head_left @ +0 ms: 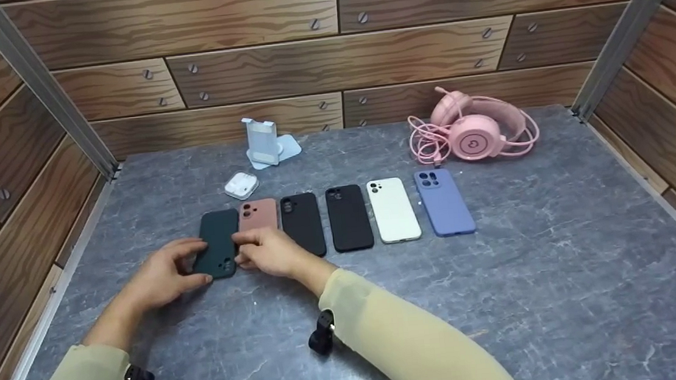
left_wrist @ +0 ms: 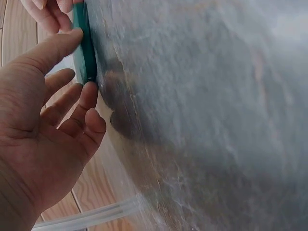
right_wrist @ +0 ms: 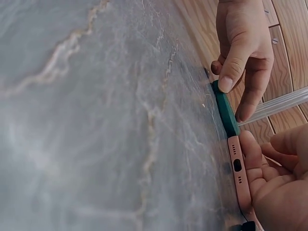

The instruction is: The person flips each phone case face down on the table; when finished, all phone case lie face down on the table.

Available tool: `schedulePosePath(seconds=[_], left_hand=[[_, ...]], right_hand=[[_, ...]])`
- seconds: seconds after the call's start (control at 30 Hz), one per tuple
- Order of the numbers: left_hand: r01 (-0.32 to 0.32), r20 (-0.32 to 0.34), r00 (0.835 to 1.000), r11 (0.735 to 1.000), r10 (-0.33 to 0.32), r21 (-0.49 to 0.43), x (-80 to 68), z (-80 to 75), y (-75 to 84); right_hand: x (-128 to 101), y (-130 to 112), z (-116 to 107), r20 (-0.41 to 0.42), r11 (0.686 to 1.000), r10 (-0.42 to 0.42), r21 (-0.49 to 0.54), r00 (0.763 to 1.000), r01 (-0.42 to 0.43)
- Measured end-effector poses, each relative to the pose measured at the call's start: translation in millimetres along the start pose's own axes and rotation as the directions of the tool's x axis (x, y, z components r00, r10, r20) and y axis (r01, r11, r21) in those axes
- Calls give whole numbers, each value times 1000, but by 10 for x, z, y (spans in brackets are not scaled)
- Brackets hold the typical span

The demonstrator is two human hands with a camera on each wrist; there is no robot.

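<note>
A dark green phone case (head_left: 217,240) lies flat at the left end of a row, its camera cutouts at the near end. My left hand (head_left: 159,276) holds it from the left, fingertips along the left edge and thumb at the near end. The fingertips of my right hand (head_left: 270,251) touch its right edge, with that hand above the pink phone case (head_left: 259,212) and partly covering it. In the right wrist view, the green case (right_wrist: 225,110) and pink case (right_wrist: 239,168) stand end to end along the row.
Rightward run two black phone cases (head_left: 303,223) (head_left: 349,218), a white one (head_left: 393,209) and a lavender one (head_left: 444,202). Behind them are boxed earphones (head_left: 241,185), a light blue phone stand (head_left: 263,141) and pink headphones (head_left: 474,135) with a coiled cable. Wood-patterned walls (head_left: 254,75) enclose the table.
</note>
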State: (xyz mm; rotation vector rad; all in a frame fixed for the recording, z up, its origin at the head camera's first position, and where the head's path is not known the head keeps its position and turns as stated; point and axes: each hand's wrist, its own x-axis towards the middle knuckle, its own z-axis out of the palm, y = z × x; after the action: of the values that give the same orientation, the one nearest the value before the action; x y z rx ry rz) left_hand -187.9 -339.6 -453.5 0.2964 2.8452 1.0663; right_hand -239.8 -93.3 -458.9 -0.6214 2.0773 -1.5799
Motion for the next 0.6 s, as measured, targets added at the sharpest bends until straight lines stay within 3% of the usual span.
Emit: schedulePosePath(seconds=[0.4,0.6], left_hand=[[8,-14,1000,1000,-8,14,-17,-2,26],[10,-18,1000,1000,-10,23,-1,1,53]], right_hand=[[-7,30,-10,-13,1000,-11,24,1000,12],[-25,14,-31,-8,991,-4,135,1000,5]])
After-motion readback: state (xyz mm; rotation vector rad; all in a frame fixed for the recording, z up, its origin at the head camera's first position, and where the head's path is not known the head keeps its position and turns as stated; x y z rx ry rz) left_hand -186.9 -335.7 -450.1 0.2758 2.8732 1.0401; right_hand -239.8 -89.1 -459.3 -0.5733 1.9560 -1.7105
